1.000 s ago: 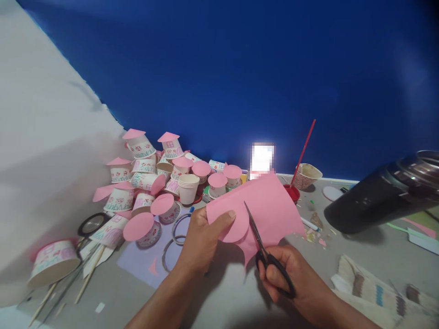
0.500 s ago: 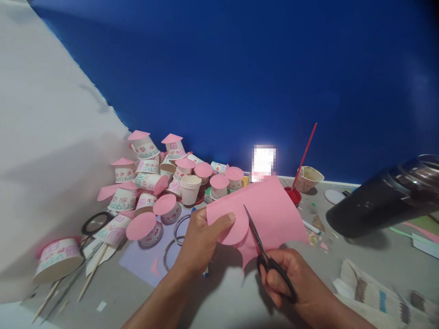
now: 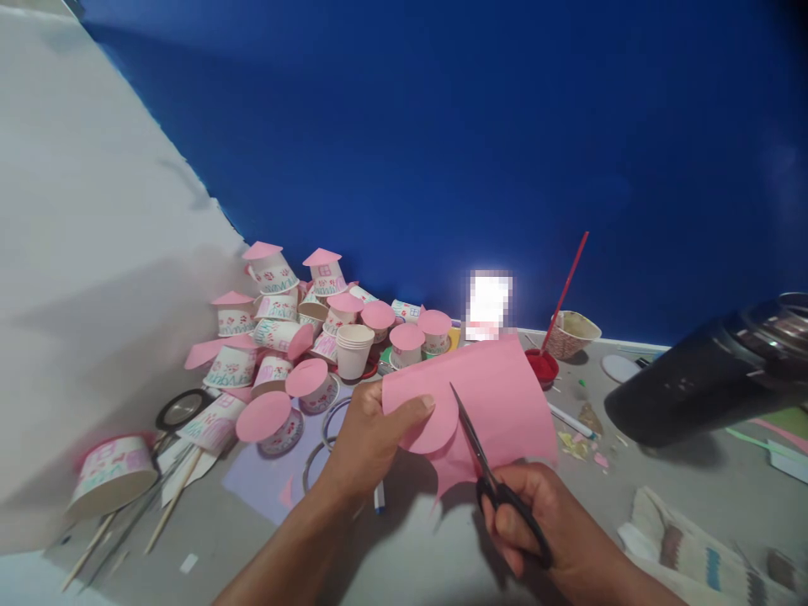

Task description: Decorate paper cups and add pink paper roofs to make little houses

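Note:
A sheet of pink paper (image 3: 498, 396) is held up over the table, with a rounded piece partly cut out at its left side. My left hand (image 3: 379, 433) pinches this rounded part, thumb on top and fingers hidden behind the sheet. In my right hand (image 3: 543, 522) are black-handled scissors (image 3: 476, 442), fingers through the loops. Their blades lie along the curved cut, with the tip near the middle of the sheet. A jagged strip of the paper hangs down between the cut and the scissors.
Decorated paper cups (image 3: 231, 366) with pink paper roofs are heaped at the left, beside a stack of plain cups (image 3: 353, 349). A dark flask (image 3: 682, 387) stands at the right. Also around are a red dish (image 3: 541, 370), a tape roll (image 3: 183, 408) and a cloth (image 3: 694, 547).
The pink sheet's right side has swung inward and bends more, and its hanging strip has shifted slightly left. Both hands keep their holds. The whole view has moved slightly.

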The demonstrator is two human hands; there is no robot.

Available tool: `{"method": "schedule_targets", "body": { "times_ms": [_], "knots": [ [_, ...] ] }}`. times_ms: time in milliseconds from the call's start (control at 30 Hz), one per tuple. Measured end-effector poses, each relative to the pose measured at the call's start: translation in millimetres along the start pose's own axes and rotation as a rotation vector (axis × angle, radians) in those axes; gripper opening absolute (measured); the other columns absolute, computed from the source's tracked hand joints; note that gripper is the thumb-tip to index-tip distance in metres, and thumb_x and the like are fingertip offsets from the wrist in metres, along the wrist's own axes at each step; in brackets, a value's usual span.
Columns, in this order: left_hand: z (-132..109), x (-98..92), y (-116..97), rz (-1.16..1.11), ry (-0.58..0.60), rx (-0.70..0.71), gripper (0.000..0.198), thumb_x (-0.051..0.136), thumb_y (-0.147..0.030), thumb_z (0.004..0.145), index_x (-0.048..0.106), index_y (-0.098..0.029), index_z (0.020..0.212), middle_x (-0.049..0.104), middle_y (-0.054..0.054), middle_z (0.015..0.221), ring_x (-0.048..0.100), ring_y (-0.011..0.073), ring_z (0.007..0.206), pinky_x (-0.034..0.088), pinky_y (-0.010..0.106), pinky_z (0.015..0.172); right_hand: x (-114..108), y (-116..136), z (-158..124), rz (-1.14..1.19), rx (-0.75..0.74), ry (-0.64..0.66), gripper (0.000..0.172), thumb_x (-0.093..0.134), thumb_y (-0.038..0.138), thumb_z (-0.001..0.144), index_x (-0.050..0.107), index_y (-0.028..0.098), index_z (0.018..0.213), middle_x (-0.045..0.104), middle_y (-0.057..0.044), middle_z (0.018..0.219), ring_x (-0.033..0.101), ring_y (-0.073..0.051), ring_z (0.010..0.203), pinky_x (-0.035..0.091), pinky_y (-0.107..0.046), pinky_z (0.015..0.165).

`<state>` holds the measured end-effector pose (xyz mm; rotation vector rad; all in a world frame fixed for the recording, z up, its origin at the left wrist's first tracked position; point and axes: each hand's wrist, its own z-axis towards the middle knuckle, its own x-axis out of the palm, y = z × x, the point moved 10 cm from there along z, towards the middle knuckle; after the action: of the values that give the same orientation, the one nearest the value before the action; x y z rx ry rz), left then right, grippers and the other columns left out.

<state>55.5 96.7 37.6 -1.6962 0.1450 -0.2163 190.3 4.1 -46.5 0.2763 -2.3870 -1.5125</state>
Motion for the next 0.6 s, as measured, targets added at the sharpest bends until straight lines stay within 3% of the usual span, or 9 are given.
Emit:
{"method": "schedule_targets", "body": {
  "times_ms": [300, 600],
  "knots": [
    [0.8, -2.1, 3.4, 0.057, 0.019, -0.005, 0.029, 0.077, -0.039, 0.074, 0.062, -0.015, 0.067, 0.059, 0.002, 0.068, 0.048, 0.0145, 0.066, 0.042, 0.028, 0.064, -1.5, -5.1, 0.8, 0.011, -0.019, 0.008, 0.084, 0.067, 0.102, 0.051, 0.055, 0.019, 0.064, 0.048, 0.005, 0.046, 0.034, -0.006, 0.046, 0.023, -0.025, 0.049],
    [2.2, -3.6, 4.4, 0.06, 0.025, -0.002, 0.027, 0.079, -0.039, 0.072, 0.068, -0.015, 0.07, 0.059, 0.002, 0.068, 0.048, 0.0154, 0.066, 0.042, 0.028, 0.064, 0.5, -1.9, -0.2, -0.009, -0.025, 0.032, 0.081, 0.067, 0.1, 0.055, 0.051, 0.021, 0.062, 0.047, 0.005, 0.046, 0.033, -0.007, 0.046, 0.025, -0.025, 0.049]
  ]
}}
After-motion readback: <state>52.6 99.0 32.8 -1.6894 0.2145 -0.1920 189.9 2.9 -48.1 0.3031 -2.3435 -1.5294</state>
